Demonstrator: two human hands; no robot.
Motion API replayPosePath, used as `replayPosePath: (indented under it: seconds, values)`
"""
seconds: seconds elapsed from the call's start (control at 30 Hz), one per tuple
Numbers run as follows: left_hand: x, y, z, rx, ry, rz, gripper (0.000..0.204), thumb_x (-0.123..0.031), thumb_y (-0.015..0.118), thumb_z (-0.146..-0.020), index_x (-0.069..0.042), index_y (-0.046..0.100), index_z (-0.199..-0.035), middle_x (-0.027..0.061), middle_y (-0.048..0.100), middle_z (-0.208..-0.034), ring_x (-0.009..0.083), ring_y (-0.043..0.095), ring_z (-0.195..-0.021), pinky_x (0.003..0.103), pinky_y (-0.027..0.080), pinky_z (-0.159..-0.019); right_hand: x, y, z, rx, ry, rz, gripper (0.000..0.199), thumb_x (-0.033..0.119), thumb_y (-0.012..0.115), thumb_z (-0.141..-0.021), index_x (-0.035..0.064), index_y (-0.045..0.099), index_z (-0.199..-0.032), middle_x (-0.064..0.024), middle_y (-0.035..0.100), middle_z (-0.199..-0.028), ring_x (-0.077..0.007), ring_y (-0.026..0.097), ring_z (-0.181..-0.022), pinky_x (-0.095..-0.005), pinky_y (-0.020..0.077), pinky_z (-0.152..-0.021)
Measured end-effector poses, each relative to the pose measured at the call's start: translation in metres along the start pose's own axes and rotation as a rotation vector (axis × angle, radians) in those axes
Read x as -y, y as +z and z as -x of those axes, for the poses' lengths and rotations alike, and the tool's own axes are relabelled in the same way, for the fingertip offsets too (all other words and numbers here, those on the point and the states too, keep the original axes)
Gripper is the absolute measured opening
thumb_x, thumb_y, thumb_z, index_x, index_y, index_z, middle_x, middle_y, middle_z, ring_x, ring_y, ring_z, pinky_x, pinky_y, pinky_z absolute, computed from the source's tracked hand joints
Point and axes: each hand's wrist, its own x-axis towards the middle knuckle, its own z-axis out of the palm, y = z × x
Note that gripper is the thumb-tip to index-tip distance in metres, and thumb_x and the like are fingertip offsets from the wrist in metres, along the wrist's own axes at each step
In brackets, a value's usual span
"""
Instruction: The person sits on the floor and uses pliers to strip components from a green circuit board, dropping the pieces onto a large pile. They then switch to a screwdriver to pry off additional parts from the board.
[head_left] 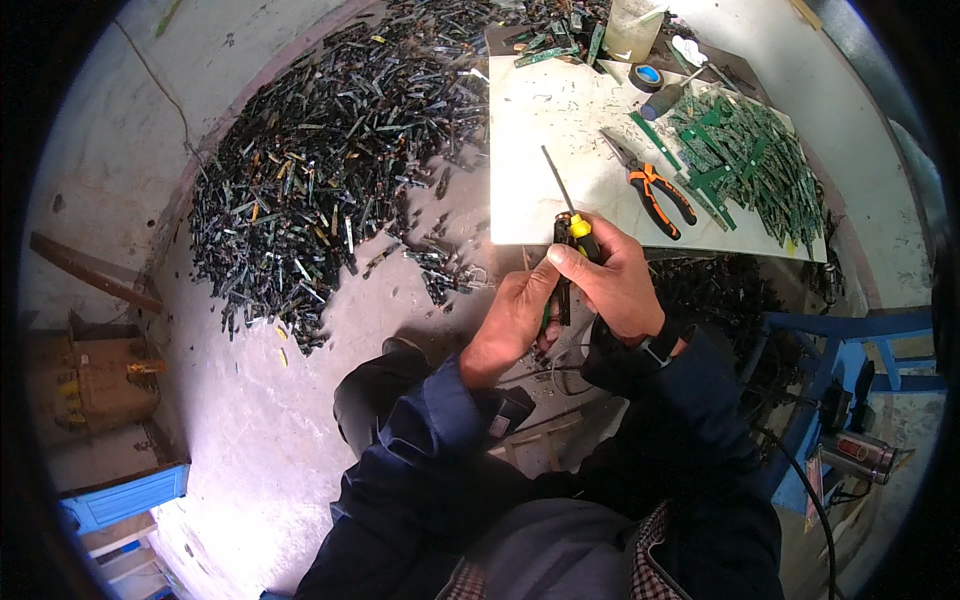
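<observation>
In front of my body, near the edge of the white board, my two hands meet. My right hand (622, 283) is closed around a screwdriver (580, 228) with a yellow and black handle. Its thin shaft points up and away over the board. My left hand (512, 318) grips a narrow dark strip-shaped piece (564, 302), held upright against the screwdriver handle. A bit of green shows below at the left fingers. Part of the strip and most of the handle are hidden by my fingers and thumbs.
On the white board (530, 200) lie orange-black pliers (660, 195), green circuit board strips (745, 150), a tape roll (645, 77) and another screwdriver (665, 98). A plastic cup (632, 35) stands behind. A large heap of dark strips (330, 150) covers the floor left. A blue chair (835, 330) stands right.
</observation>
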Motion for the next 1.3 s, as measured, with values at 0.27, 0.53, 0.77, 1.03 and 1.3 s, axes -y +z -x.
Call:
replayPosePath:
  seconds: [0.27,0.53,0.77,1.03,1.3]
  values:
    - [0.006,0.001,-0.008,-0.010,0.037,0.078,0.060,-0.051,0.033,-0.098,-0.001,0.058,-0.076,0.0028,0.048,-0.051,0.0097,0.044,-0.040,0.025,0.034,-0.038,0.002,0.005,0.004,-0.090,0.065,-0.077,0.022,0.012,0.069,-0.082,-0.0012,0.060,-0.096,0.0015,0.060,-0.080,-0.0043,0.052,-0.073,-0.0222,0.0458,-0.063]
    - [0.017,0.004,-0.011,-0.052,0.090,0.026,0.060,-0.052,0.031,-0.098,-0.001,0.054,-0.076,0.0035,0.048,-0.053,0.0110,0.044,-0.041,0.026,0.032,-0.038,-0.009,0.011,0.002,-0.147,-0.074,-0.046,0.022,0.013,0.070,-0.081,-0.0010,0.059,-0.094,0.0016,0.059,-0.078,-0.0037,0.050,-0.071,-0.0221,0.0444,-0.061]
    - [0.016,0.007,-0.010,-0.026,0.119,0.046,0.057,-0.051,0.032,-0.099,-0.003,0.053,-0.076,0.0031,0.048,-0.053,0.0105,0.044,-0.041,0.026,0.032,-0.038,-0.006,0.010,0.004,-0.112,-0.145,0.086,0.020,0.014,0.066,-0.084,-0.0020,0.058,-0.092,0.0023,0.057,-0.073,-0.0032,0.048,-0.066,-0.0217,0.0420,-0.057]
    - [-0.003,0.009,0.000,0.064,0.075,0.127,0.054,-0.047,0.035,-0.099,-0.006,0.046,-0.067,0.0006,0.042,-0.050,0.0096,0.040,-0.040,0.025,0.030,-0.038,-0.007,-0.008,0.001,0.001,0.020,-0.096,0.018,0.015,0.060,-0.088,-0.0031,0.060,-0.091,0.0026,0.056,-0.070,-0.0018,0.046,-0.060,-0.0198,0.0360,-0.051]
    - [-0.007,0.011,-0.001,0.069,0.049,0.113,0.051,-0.046,0.036,-0.099,-0.006,0.046,-0.070,0.0010,0.042,-0.056,0.0099,0.038,-0.042,0.026,0.028,-0.039,0.010,-0.016,-0.002,0.065,0.110,-0.182,0.016,0.012,0.058,-0.088,-0.0022,0.063,-0.089,0.0039,0.056,-0.067,-0.0016,0.045,-0.057,-0.0191,0.0333,-0.049]
